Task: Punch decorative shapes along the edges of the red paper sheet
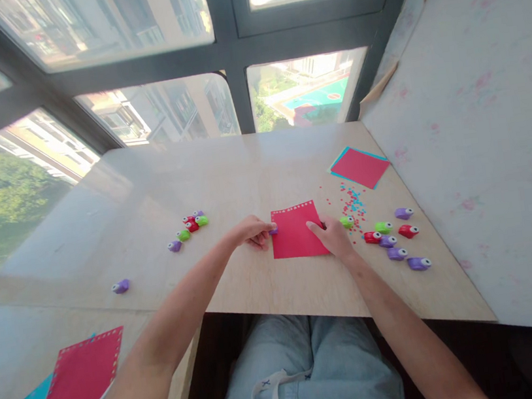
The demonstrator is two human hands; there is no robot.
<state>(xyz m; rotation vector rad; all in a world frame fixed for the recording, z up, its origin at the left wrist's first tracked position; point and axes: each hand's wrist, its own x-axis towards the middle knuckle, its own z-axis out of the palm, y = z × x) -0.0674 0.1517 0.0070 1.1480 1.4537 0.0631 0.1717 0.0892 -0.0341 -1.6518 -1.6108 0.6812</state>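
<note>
A red sheet of paper [295, 235] is held over the table in front of me, with a row of small punched holes along its far edge and a few down its left edge. My left hand [255, 233] is closed around a small purple craft punch [273, 229] set on the paper's left edge. Most of that punch is hidden by the fingers. On the right side, my right hand [331, 235] pinches the sheet, thumb on top. Just beyond its knuckles sits a green craft punch [347, 222].
Red and blue paper bits [354, 200] lie scattered at right, near several punches [388, 242]. More punches [191, 224] stand left, with one purple punch [120, 286] apart. Stacked paper [361, 166] lies by the wall [493, 128]; punched red paper [79, 384] rests at lower left.
</note>
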